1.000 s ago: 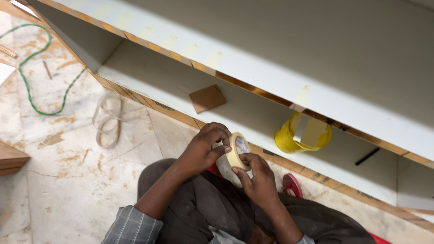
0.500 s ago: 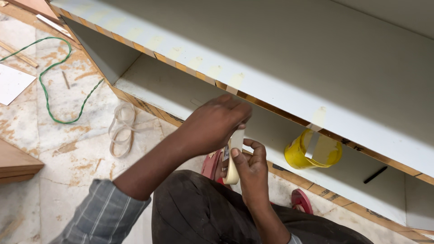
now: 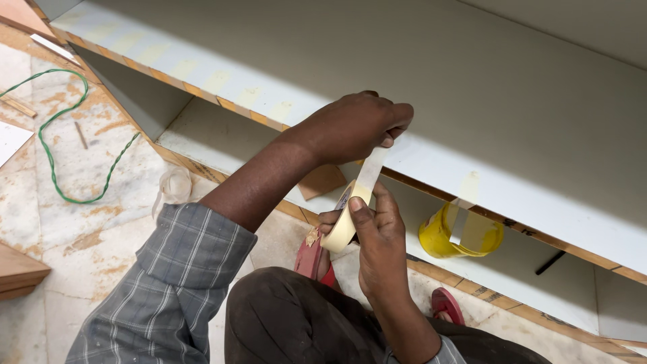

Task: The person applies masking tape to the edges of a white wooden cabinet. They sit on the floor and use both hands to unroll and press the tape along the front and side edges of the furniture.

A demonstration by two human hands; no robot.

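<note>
My right hand (image 3: 381, 246) grips the tape roll (image 3: 342, 226) above my knee. My left hand (image 3: 354, 128) pinches the tape strip (image 3: 369, 172), pulled up toward the white board (image 3: 512, 135).

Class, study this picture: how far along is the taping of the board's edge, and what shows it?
Done: several pale tape strips already sit along the grey laminated board.
In hand: the left hand pulls a strip from the cream masking tape roll, held by the right hand.
Left: this strip is not yet torn or stuck down.
</note>
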